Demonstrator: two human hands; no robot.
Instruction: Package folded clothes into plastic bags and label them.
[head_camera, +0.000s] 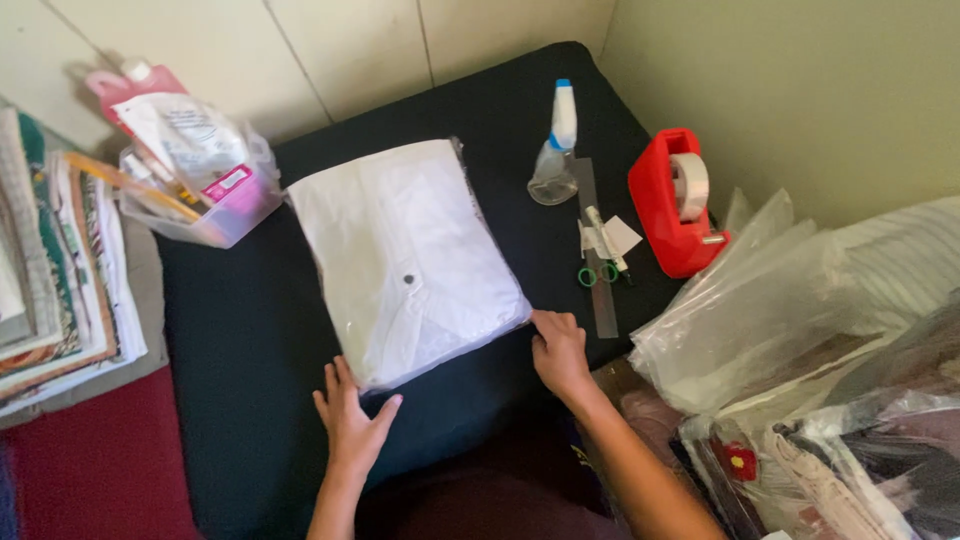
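A folded white garment in a clear plastic bag (405, 255) lies flat on the black table top (240, 340). My left hand (352, 420) rests flat, fingers apart, at the bag's near left corner, touching its edge. At the near right corner my right hand (560, 352) lies with its fingers against the bag's edge. Neither hand grips anything.
A clear bin of supplies (200, 180) stands at the back left, beside a stack of folded cloths (55, 260). A spray bottle (556, 150), clear ruler (596, 250), small green scissors (598, 272) and red tape dispenser (675, 200) lie at right. Loose plastic bags (760, 300) pile at right.
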